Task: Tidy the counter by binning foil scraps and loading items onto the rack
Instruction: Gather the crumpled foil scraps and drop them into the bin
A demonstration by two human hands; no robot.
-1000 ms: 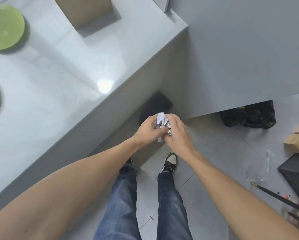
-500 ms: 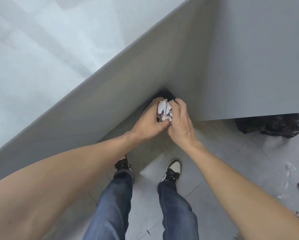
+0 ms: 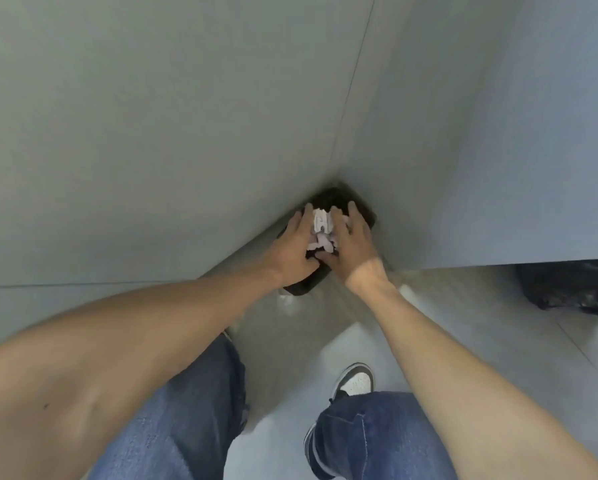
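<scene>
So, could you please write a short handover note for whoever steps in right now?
Left hand and right hand: together cupping the crumpled foil scraps, fingers partly spread.
Foil: directly over the black bin, which sits on the floor in the corner of the grey counter base.
Done: scraps brought to the bin.
Left: release them, then load the rack; rack and countertop are out of view.

Grey cabinet panels (image 3: 152, 133); pale floor (image 3: 498, 323)
</scene>
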